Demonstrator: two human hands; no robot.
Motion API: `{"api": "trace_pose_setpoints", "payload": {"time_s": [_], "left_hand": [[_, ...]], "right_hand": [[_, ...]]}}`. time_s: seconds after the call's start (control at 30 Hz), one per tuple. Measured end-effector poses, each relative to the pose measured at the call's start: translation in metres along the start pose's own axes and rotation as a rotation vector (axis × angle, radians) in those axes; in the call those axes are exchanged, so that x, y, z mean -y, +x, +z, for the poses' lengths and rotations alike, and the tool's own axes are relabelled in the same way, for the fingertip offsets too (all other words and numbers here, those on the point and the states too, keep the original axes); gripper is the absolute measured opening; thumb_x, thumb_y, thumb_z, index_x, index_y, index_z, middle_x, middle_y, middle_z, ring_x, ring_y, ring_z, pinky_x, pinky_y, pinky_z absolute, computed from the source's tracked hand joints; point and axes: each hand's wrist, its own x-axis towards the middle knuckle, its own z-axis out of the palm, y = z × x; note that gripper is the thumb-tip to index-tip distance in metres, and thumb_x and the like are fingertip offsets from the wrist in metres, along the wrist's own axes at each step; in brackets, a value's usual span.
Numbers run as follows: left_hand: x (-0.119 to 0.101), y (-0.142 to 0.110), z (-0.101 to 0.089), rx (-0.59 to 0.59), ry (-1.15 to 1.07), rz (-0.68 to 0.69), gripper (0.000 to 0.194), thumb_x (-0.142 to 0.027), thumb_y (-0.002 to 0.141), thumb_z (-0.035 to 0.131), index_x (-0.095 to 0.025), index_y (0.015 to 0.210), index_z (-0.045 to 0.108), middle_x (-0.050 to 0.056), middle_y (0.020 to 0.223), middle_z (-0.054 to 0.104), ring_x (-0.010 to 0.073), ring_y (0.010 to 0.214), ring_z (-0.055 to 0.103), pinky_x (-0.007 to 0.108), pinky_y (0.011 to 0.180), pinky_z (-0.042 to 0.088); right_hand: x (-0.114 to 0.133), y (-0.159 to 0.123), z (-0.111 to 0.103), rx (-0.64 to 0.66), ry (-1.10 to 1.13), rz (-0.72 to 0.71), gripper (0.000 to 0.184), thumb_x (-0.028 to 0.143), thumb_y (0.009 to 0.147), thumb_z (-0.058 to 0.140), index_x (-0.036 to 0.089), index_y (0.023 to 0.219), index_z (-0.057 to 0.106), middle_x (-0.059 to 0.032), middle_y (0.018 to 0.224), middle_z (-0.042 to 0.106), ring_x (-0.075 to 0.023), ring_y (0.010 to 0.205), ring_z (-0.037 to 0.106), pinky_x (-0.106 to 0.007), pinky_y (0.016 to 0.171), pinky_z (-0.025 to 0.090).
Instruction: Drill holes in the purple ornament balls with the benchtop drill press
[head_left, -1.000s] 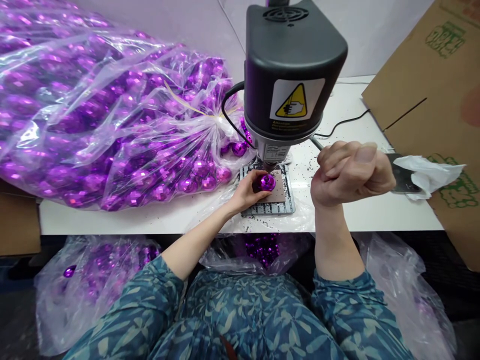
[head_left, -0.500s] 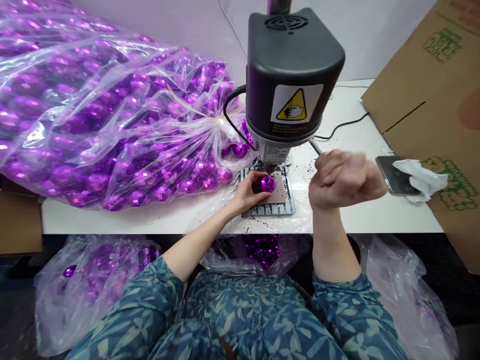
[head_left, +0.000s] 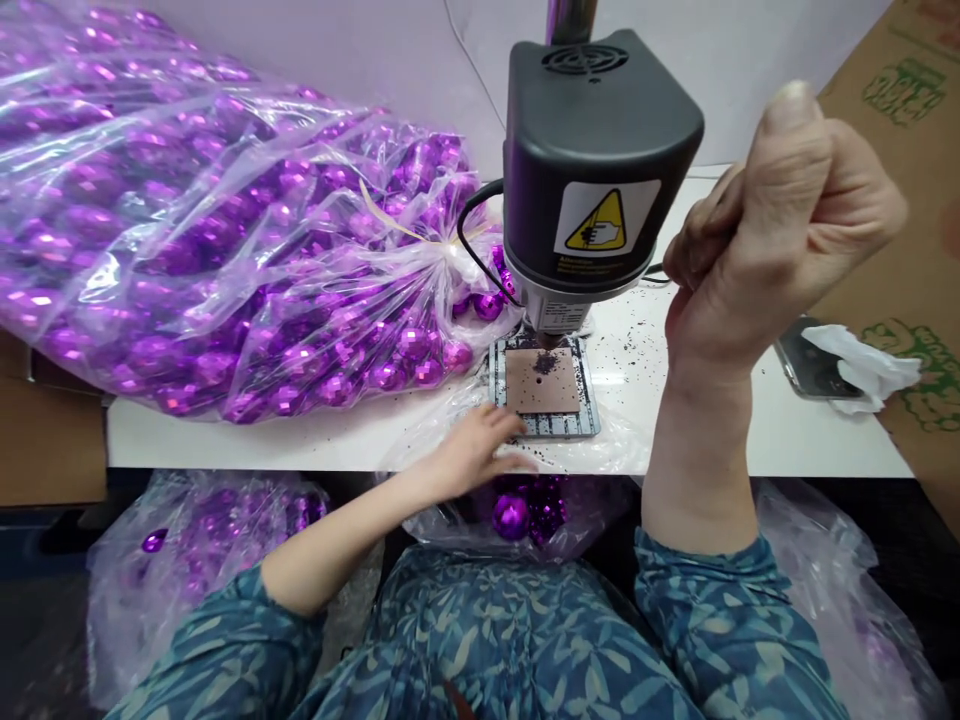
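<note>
My left hand [head_left: 480,450] is open over the table's front edge, its fingers apart and empty. Just below it, a shiny purple ball ornament [head_left: 511,517] is over the open plastic bag [head_left: 592,530] of purple ornaments under the edge. Beside my fingers, a brown square board [head_left: 541,385] with a small hole and dark shavings lies on the grey slotted base plate [head_left: 589,418]. Above it stands a black drill press [head_left: 600,130]; its bit is mostly hidden. My right hand [head_left: 780,230] is raised, closed in a fist at the press's right side around its lever, which the fingers hide.
A large clear bag of purple ornaments [head_left: 225,240] fills the left of the white table [head_left: 780,440]. On the right are a phone [head_left: 814,365], crumpled tissue [head_left: 862,365] and a cardboard box [head_left: 892,230]. More plastic bags [head_left: 187,560] are below the table.
My left hand has let go of the ornament and moved back from the board to the table edge; the ornament is now lower, over the bag. My right fist has risen.
</note>
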Motion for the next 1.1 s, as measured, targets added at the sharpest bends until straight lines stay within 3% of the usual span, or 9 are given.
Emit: {"api": "trace_pose_setpoints", "payload": {"time_s": [0.07, 0.17, 0.27, 0.37, 0.5, 0.63, 0.8, 0.93, 1.1], "left_hand": [[0.03, 0.027, -0.009, -0.211, 0.014, -0.088, 0.02, -0.039, 0.106, 0.058, -0.023, 0.111, 0.067, 0.009, 0.106, 0.075, 0.0264, 0.099, 0.068, 0.042, 0.088, 0.057], [0.084, 0.083, -0.018, -0.438, 0.071, -0.255, 0.017, -0.021, 0.102, 0.054, -0.02, 0.111, 0.069, 0.013, 0.11, 0.073, 0.0305, 0.105, 0.069, 0.047, 0.097, 0.055], [0.125, 0.132, -0.018, -0.482, 0.056, -0.393, 0.024, -0.014, 0.091, 0.064, -0.018, 0.113, 0.071, 0.016, 0.114, 0.07, 0.0343, 0.105, 0.071, 0.048, 0.099, 0.056], [0.142, 0.155, -0.018, -0.468, -0.015, -0.422, 0.029, -0.01, 0.08, 0.074, -0.021, 0.107, 0.073, 0.013, 0.111, 0.07, 0.0346, 0.104, 0.072, 0.049, 0.1, 0.057], [0.134, 0.146, -0.025, -0.51, -0.076, -0.404, 0.033, -0.01, 0.076, 0.08, -0.02, 0.107, 0.075, 0.011, 0.113, 0.071, 0.031, 0.107, 0.071, 0.051, 0.105, 0.056], [0.105, 0.106, -0.032, -0.585, -0.347, -0.338, 0.033, -0.03, 0.091, 0.076, -0.022, 0.122, 0.072, 0.009, 0.111, 0.073, 0.0228, 0.097, 0.072, 0.043, 0.094, 0.062], [0.077, 0.069, -0.019, -0.425, -0.774, -0.339, 0.051, -0.05, 0.097, 0.07, -0.023, 0.14, 0.062, 0.011, 0.117, 0.077, 0.0203, 0.094, 0.076, 0.036, 0.081, 0.064], [0.07, 0.068, 0.002, -0.386, -0.729, -0.298, 0.062, -0.046, 0.084, 0.086, -0.019, 0.136, 0.064, 0.013, 0.118, 0.079, 0.0236, 0.102, 0.077, 0.042, 0.093, 0.063], [0.065, 0.075, 0.018, -0.375, -0.6, -0.244, 0.062, -0.039, 0.08, 0.09, -0.018, 0.133, 0.064, 0.014, 0.122, 0.078, 0.0256, 0.106, 0.076, 0.045, 0.097, 0.062]], "right_hand": [[0.001, -0.002, 0.0, -0.013, 0.022, -0.007, 0.053, 0.054, 0.087, 0.066, 0.018, 0.054, 0.043, 0.0062, 0.044, 0.036, -0.0031, 0.037, 0.033, -0.026, 0.043, 0.022], [0.004, -0.004, 0.0, -0.021, 0.024, 0.003, 0.051, 0.046, 0.091, 0.063, 0.016, 0.054, 0.045, 0.007, 0.045, 0.037, -0.0009, 0.038, 0.035, -0.023, 0.045, 0.025], [0.004, -0.005, 0.0, -0.025, 0.005, 0.001, 0.052, 0.047, 0.091, 0.062, 0.015, 0.054, 0.045, 0.0078, 0.045, 0.036, 0.0013, 0.039, 0.035, -0.021, 0.046, 0.025], [0.002, -0.005, 0.0, -0.033, 0.015, -0.014, 0.054, 0.049, 0.09, 0.063, 0.015, 0.053, 0.043, 0.008, 0.043, 0.036, 0.0006, 0.038, 0.034, -0.022, 0.045, 0.025], [0.002, -0.007, -0.001, -0.034, 0.021, -0.026, 0.053, 0.047, 0.092, 0.063, 0.016, 0.054, 0.042, 0.0079, 0.043, 0.037, -0.0002, 0.038, 0.034, -0.024, 0.046, 0.025], [0.004, -0.01, -0.002, -0.017, 0.002, -0.004, 0.053, 0.045, 0.094, 0.059, 0.015, 0.055, 0.039, 0.0078, 0.046, 0.036, 0.0023, 0.042, 0.035, -0.022, 0.051, 0.028], [0.004, -0.01, 0.0, -0.053, -0.003, -0.018, 0.058, 0.056, 0.088, 0.062, 0.016, 0.055, 0.035, 0.0083, 0.044, 0.034, 0.0009, 0.04, 0.031, -0.023, 0.049, 0.027], [0.004, -0.01, 0.0, -0.055, -0.023, -0.001, 0.058, 0.058, 0.087, 0.061, 0.017, 0.056, 0.035, 0.0083, 0.046, 0.033, 0.0009, 0.041, 0.031, -0.023, 0.049, 0.028], [0.004, -0.01, 0.0, -0.057, -0.036, -0.006, 0.058, 0.058, 0.087, 0.06, 0.017, 0.056, 0.035, 0.008, 0.044, 0.031, 0.0, 0.04, 0.029, -0.024, 0.048, 0.028]]}}
